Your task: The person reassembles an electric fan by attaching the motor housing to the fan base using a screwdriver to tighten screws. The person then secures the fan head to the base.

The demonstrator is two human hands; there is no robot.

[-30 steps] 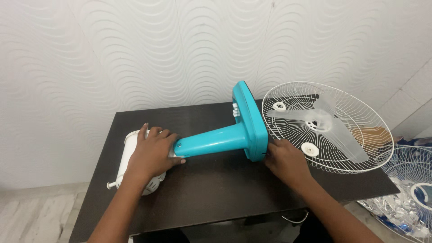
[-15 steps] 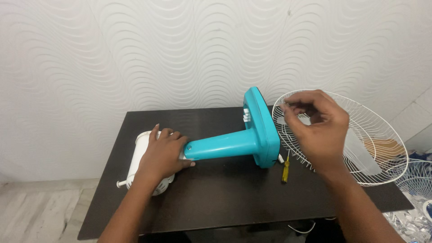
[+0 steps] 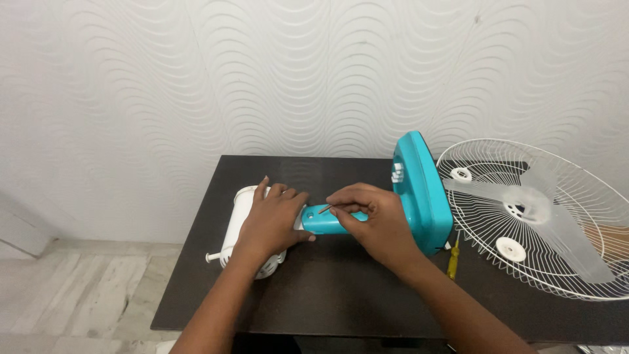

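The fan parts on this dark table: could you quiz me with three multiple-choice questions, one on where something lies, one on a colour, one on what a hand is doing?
1. Where does the yellow-handled screwdriver lie?
A. between the stand's base and the wire guard
B. on the floor
C. on the white motor housing

2. What colour is the fan stand?
A. red
B. teal
C. black

3. What does the right hand do?
A. lies flat and empty
B. grips the wire guard
C. pinches a small thin screw at the stand's neck

Answers: 1 A, it lies beside the wire guard. 2 B, neck and base are teal. 3 C, fingertips pinch the screw while the left hand rests on the motor housing.
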